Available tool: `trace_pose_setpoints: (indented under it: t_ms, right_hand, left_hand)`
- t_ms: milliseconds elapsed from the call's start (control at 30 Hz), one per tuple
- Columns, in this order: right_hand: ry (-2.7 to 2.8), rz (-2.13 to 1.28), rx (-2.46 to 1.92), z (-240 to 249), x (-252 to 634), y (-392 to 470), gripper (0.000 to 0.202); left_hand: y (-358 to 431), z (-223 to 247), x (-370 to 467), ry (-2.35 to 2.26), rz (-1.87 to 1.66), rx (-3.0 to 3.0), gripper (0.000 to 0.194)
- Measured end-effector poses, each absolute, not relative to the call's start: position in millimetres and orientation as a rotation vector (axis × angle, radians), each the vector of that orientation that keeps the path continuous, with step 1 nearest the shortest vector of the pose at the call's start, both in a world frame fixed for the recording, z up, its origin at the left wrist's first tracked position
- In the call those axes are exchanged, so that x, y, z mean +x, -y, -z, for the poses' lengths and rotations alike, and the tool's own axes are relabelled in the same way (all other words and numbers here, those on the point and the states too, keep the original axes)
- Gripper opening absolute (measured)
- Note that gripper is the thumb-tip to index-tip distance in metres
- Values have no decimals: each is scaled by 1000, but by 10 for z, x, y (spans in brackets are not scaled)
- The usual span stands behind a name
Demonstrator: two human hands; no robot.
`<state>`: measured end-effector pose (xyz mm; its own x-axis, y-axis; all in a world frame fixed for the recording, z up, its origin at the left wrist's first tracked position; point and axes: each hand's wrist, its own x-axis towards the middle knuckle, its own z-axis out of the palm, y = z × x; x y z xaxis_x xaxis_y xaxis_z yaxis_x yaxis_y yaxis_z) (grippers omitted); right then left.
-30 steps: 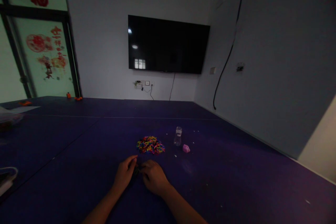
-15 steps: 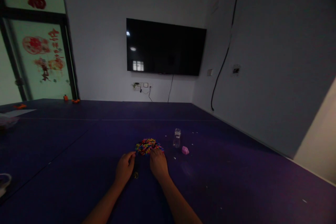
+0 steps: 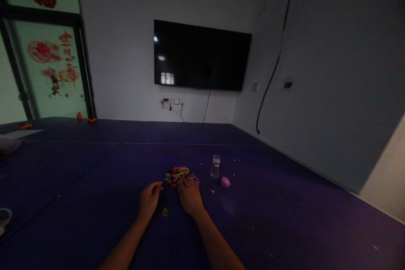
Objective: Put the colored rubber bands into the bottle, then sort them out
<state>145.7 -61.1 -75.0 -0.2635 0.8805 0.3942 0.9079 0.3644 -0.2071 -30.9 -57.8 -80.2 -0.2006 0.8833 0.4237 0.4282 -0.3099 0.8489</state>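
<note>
A heap of small multicoloured rubber bands lies on the dark purple surface in front of me. My right hand rests on the heap's near right side, its fingers stretched out and slightly apart over the bands. At the left edge of the heap, my left hand has thumb and forefinger pinched together; whatever is between the tips is too small to make out. Between my wrists lie a few loose yellow rubber bands. Right of the heap stands a clear bottle, with a pink cap-like piece beside it.
White scraps dot the purple surface. At far left sit a white sheet and orange objects. A white handle-like rim shows at the left edge. Behind, a television hangs on the wall, with a dangling cable.
My right hand's fingers have spread out across the heap from a more curled pose. My left hand has shifted very slightly left, still pinched. The view has moved a little.
</note>
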Motion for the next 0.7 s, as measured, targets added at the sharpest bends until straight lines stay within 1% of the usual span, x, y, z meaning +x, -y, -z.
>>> trace_pose_setpoints:
  t_ms: [333, 700]
  right_hand:
    - [2206, 43, -1569, 780, 1467, 568, 39]
    - [2167, 5, -1549, 770, 1472, 565, 41]
  left_hand:
    - [603, 795, -298, -1534, -1495, 1641, 42]
    - [610, 783, -307, -1537, -1477, 1675, 40]
